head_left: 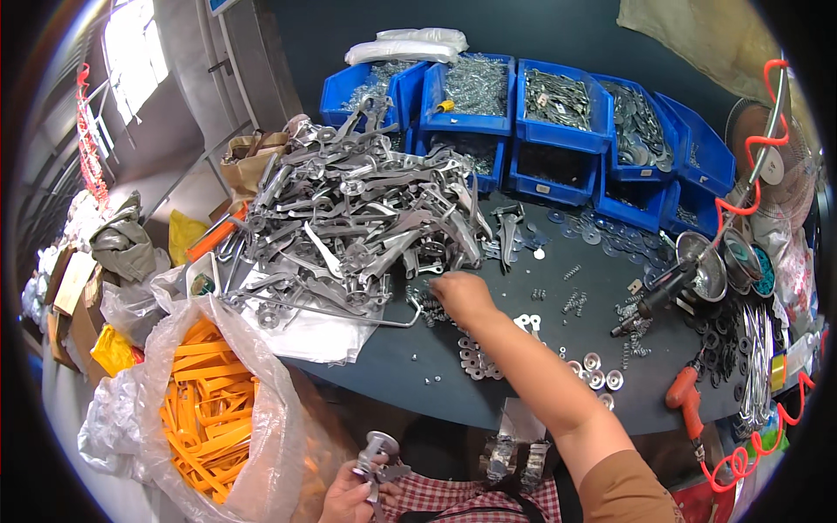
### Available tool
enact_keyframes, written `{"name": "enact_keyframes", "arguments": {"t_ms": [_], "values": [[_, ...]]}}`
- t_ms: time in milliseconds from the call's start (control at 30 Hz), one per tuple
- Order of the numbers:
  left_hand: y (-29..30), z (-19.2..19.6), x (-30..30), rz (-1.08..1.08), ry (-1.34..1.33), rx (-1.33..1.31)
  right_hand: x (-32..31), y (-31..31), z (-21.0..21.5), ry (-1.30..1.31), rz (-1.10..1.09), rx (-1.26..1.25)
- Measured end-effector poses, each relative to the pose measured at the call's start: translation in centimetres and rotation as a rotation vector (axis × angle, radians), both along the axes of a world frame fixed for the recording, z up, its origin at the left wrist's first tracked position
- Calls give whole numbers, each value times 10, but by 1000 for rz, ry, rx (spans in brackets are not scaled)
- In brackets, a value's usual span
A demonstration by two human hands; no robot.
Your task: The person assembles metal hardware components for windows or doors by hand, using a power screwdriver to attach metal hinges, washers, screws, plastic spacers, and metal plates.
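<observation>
Right hand (460,296) grip closed on small springs (429,305) at pile's (349,218) 5 o'clock edge; left hand (349,499) clamps a metal part (377,458).

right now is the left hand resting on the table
No, the left hand is down by the lap holding a small metal part, below the table edge.

The person's right arm is bare from the right hand (462,296) to above the elbow, where a short, plain rust-brown sleeve (623,488) begins, loose at its hem. The left hand (349,499) is bare, without glove or ring. Over the lap lies red-and-white checked fabric (453,506), crossed by a dark strap.
</observation>
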State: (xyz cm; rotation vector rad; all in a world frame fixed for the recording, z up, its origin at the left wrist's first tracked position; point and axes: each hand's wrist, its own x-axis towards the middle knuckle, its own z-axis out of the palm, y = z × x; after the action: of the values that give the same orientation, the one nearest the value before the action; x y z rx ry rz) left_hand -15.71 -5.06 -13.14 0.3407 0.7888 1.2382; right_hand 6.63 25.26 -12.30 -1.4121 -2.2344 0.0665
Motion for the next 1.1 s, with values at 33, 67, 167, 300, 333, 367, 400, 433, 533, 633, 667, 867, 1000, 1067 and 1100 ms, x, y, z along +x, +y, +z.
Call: {"name": "enact_keyframes", "arguments": {"t_ms": [33, 67, 167, 300, 333, 367, 400, 433, 533, 633, 667, 867, 1000, 1067, 1100], "values": [[-1, -7, -3, 7, 4, 4, -12, 5, 4, 4, 7, 4], [0, -15, -5, -46, 77, 3, -22, 9, 8, -117, -121, -59], [12, 16, 16, -28, 281, -56, -30, 16, 4, -219, -273, -73], [28, 38, 11, -110, 211, 34, -10, -3, 29, -145, -164, -39], [33, 47, 9, -90, 172, 93, 1, -15, 33, 18, -90, 81], [37, 53, 10, -69, 131, 149, 10, -35, 46, 255, -11, -174], [41, 49, 10, 5, 104, 196, 13, -58, 58, 496, 82, -433], [46, 51, 15, -7, 98, 190, 18, -82, 58, 783, 183, -786], [69, 68, 34, 8, 607, 470, 19, -160, 61, 1029, 399, -1066], [77, 83, 79, 75, 753, 646, 28, -209, 70, 1253, 328, -1001], [81, 80, 82, 79, 1074, 852, 30, -218, 71, 1343, 278, -886], [75, 95, 119, 177, 1102, 1022, 41, -239, 65, 1582, 292, -488], [76, 96, 124, 217, 1176, 1071, 48, -236, 62, 1481, 292, -440], [77, 94, 125, 271, 1267, 1130, 54, -236, 61, 1409, 250, -585], [78, 94, 125, 265, 1266, 1131, 56, -235, 63, 1412, 246, -584]]}}
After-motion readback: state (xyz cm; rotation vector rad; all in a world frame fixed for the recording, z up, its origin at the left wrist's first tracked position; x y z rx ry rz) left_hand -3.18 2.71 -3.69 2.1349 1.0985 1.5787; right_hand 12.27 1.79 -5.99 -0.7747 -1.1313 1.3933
